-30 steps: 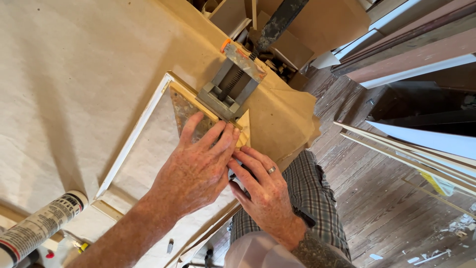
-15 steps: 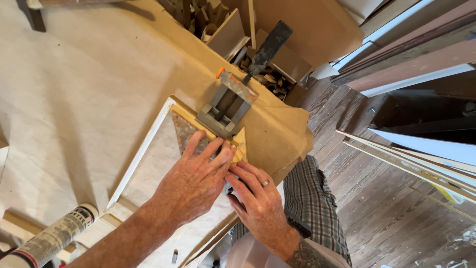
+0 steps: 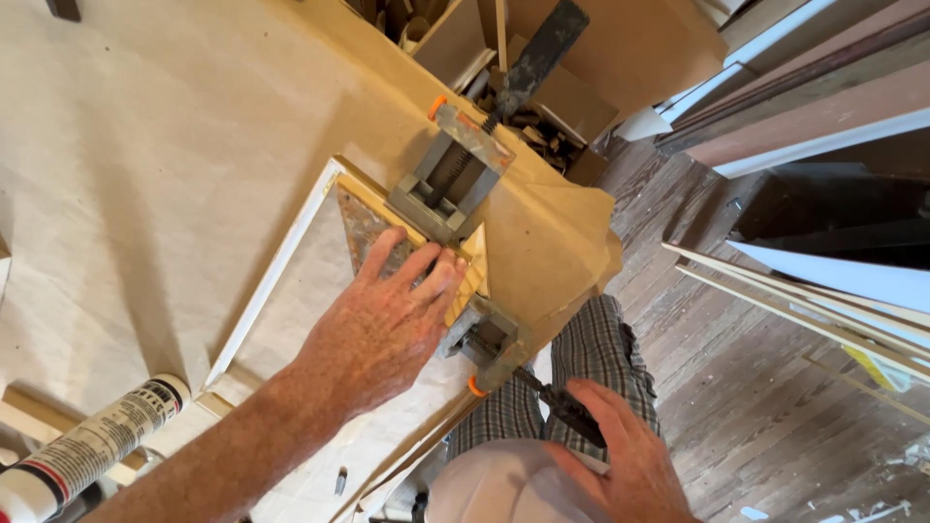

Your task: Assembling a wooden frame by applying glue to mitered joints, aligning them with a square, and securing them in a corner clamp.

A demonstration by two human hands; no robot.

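Starting way out left of the corner clamp (image 3: 455,208), there's a caulk tube (image 3: 92,447) lying on the paper-covered workbench (image 3: 145,126), well apart from everything else. Moving toward the clamp, a white picture frame (image 3: 276,266) lies flat on the bench with its corner tucked into the clamp. The left hand (image 3: 383,324) rests on that frame right below the clamp, fingers spread and flat, not gripping anything, just pushing down on the frame corner with the fingertips (image 3: 448,263) touching the mitred wood piece (image 3: 473,276) at the joint. The clamp itself is a grey metal thing with orange end caps, one screw arm pointing up and away with a dark handle (image 3: 542,53), the other arm coming down off the bench edge. Below and right of the clamp, the right hand (image 3: 620,455) is curled around the second screw handle (image 3: 562,412), fingers closed on it. Plaid shorts (image 3: 591,368) show just under that. Far right of the clamp there's a worn wooden floor (image 3: 756,387) and a stack of long trim strips (image 3: 823,320) leaning over it.
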